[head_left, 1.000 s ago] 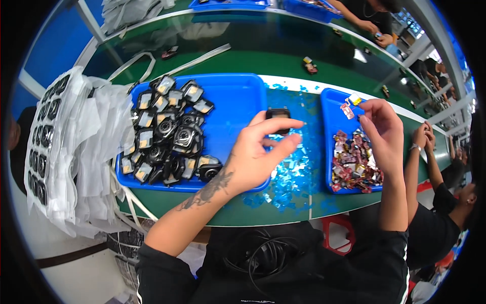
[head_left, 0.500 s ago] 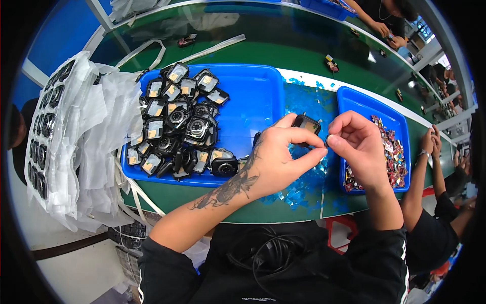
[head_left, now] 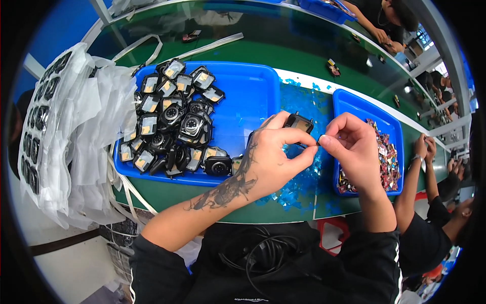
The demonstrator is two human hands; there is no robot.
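Over the bench, my left hand is closed around a black smartwatch case, which sticks out beyond the fingers. Its thumb and forefinger reach toward my right hand. That hand pinches thumb to forefinger right beside them; whatever is in the pinch is too small to make out. To the left, a blue tray holds a heap of similar watch cases, some with the round sensor side up, others showing a pale inside. Under my right hand is a smaller blue tray with many small red and gold electronic parts.
Blue film scraps litter the green bench between the trays. Stacked clear plastic sheets with watch cases stand at far left. A green conveyor belt beyond carries a few small parts. Co-workers' hands are at right and far right.
The whole view has shifted slightly to the left. Both hands keep almost the same pose, fingertips close together, with the watch case still in my left hand.
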